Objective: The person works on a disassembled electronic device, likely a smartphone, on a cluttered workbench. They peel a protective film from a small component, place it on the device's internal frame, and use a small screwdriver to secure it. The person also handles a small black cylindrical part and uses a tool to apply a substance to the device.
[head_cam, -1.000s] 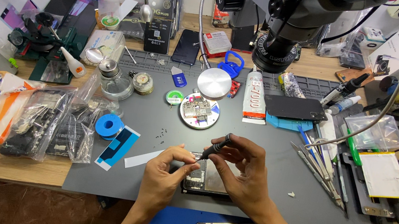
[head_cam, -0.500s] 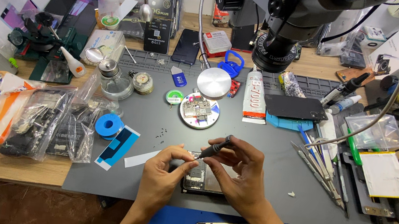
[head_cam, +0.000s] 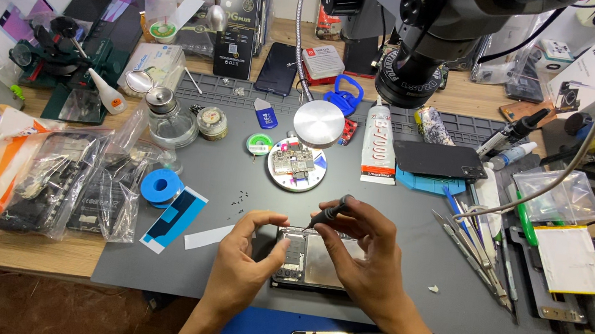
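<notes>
Hands meet over the opened black phone with its bare metal inner plate [head_cam: 320, 260], lying on the grey rubber work mat [head_cam: 400, 203] below the round white dish holding a circuit board [head_cam: 297, 165]. The left hand [head_cam: 243, 263] pinches the phone's left edge. The right hand [head_cam: 366, 256] grips a slim dark screwdriver [head_cam: 330, 211], whose tip has dropped from a second ago onto the phone's top edge, so the screw work looks engaged.

Two bare forearms are entering from the bottom edge. The left hand [head_cam: 243, 259] and the right hand [head_cam: 362, 256] are wearing no gloves, and no sleeves are showing. No ring or watch is appearing, though the wrists are perhaps partly hidden. The fingernails are looking short.
</notes>
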